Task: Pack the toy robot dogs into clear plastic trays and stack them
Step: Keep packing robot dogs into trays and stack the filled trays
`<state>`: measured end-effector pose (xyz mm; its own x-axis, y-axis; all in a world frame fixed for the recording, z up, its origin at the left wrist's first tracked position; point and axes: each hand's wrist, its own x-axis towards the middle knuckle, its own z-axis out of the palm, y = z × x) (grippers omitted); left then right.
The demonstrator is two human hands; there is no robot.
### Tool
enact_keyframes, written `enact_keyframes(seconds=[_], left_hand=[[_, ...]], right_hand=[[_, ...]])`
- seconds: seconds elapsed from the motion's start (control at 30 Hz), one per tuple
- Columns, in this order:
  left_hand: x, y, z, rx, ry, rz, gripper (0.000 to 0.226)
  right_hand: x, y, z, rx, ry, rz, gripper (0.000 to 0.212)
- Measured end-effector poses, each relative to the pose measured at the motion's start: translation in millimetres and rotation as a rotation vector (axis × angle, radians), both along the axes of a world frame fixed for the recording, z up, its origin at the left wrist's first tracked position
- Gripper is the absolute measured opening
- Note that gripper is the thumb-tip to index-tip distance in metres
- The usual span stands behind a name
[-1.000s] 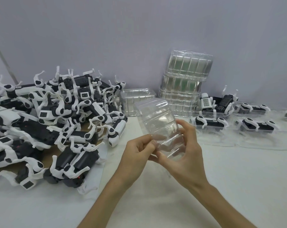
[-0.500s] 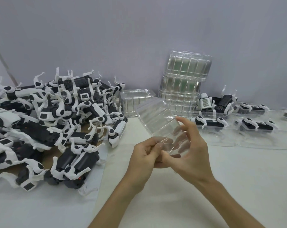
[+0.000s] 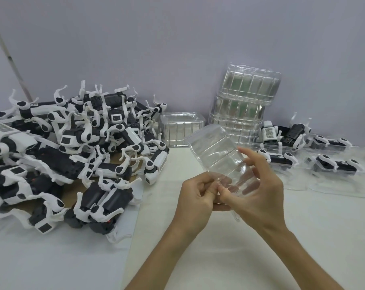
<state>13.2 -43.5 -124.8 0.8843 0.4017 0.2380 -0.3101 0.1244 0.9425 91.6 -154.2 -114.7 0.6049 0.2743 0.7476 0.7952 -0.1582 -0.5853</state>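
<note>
- An empty clear tray (image 3: 215,151) is held in the air above the middle of the counter (image 3: 261,248), tilted with its far end up.
- The left hand (image 3: 195,197) pinches the near rim of this tray between thumb and fingers.
- The right hand (image 3: 255,191) has its fingers curled round the tray's right side, with the thumb at the same rim.
- A big pile of toy robot dogs (image 3: 72,155) lies along the left edge of the counter.
- A stack of empty trays (image 3: 244,105) stands at the far edge.
- The packed trays (image 3: 332,164) lie toward the far right corner.

glossy clear plastic tray (image 3: 216,150) at 12 o'clock; smooth black-and-white plastic toy dogs (image 3: 77,151) at 9; matt white table (image 3: 240,248).
</note>
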Motion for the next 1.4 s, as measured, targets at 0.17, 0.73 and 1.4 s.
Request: enact_keyframes(seconds=[0.17, 0.73, 1.4], left_hand=[[1, -1, -2, 0.005, -0.008, 0.029, 0.039], [3, -2, -2, 0.072, -0.083, 0.106, 0.025], [-9, 32, -1, -0.015, -0.007, -0.27, 0.031]], right_hand=[[0, 0, -1, 0.007, -0.023, -0.012, 0.076], [-1, 6, 3, 0.054, 0.004, 0.022, 0.075], [-8, -1, 16, 0.159, 0.498, 0.389, 0.022]])
